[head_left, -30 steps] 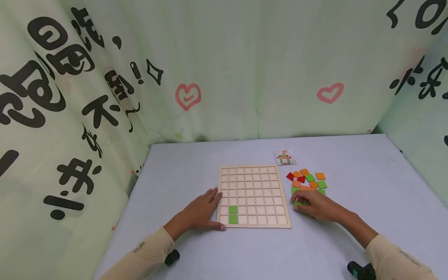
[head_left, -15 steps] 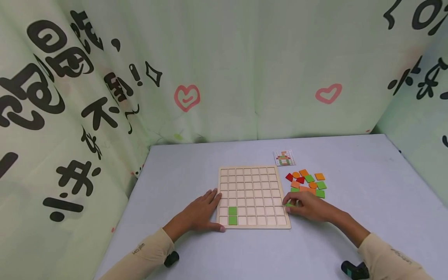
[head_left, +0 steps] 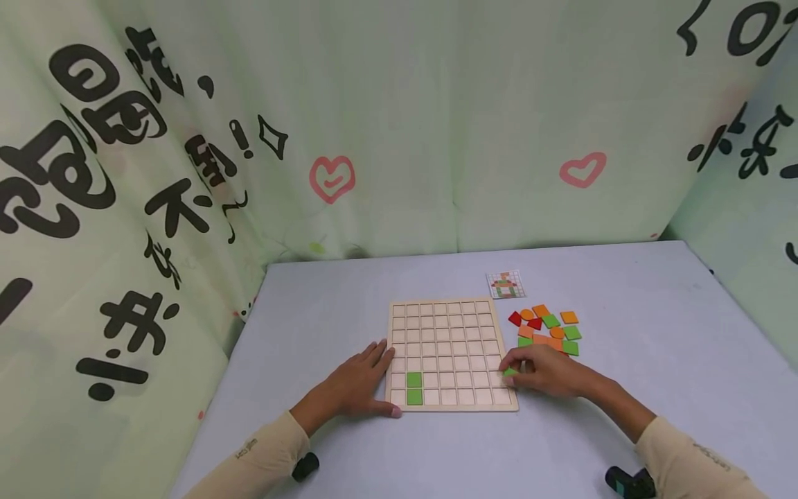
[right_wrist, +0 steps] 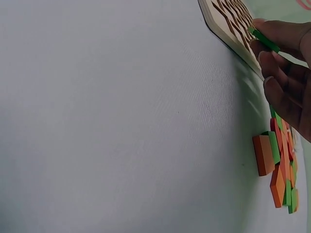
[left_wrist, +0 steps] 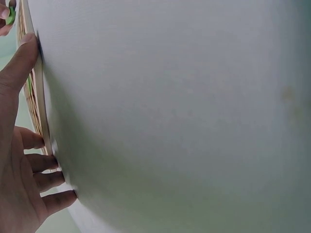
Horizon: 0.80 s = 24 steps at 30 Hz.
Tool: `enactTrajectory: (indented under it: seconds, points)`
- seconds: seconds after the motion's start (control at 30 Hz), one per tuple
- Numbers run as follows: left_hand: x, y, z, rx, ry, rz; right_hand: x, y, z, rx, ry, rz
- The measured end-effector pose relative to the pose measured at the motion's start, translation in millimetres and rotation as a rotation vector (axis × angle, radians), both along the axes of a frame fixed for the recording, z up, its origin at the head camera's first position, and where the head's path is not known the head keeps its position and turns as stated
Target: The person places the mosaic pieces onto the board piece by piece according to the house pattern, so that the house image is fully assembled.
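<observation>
A wooden grid board lies on the table, with two green square tiles set one above the other in its lower left cells. My left hand rests at the board's left edge, fingers straight and thumb at the lower left corner. Over the right edge of the board, my right hand pinches a green tile between thumb and fingers. In the left wrist view the left fingertips touch the table beside the board's rim.
Loose red, orange and green tiles lie in a cluster right of the board. A small picture card with a coloured pattern lies behind them. A pale printed curtain stands along the table's back and left side.
My right hand has moved left from the loose tiles to the board's right edge, carrying the green tile. My left hand has stayed at the board.
</observation>
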State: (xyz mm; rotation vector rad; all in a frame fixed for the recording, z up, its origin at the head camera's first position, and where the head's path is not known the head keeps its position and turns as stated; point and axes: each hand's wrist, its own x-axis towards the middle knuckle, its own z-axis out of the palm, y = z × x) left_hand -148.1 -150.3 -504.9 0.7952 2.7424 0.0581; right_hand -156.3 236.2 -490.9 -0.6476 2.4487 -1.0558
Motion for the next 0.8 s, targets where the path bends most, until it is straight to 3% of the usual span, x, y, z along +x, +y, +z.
enactTrajectory:
  seconds: [0.43,0.8]
  points:
    - [3.5,-1.1,1.7,0.0,-0.01,0.01,-1.2,-16.9,1.2,-0.125,-0.134,0.092]
    - [-0.3,0.1,-0.3,0.004,-0.007,0.012,-6.6,-26.1,1.3,-0.112,-0.069,0.094]
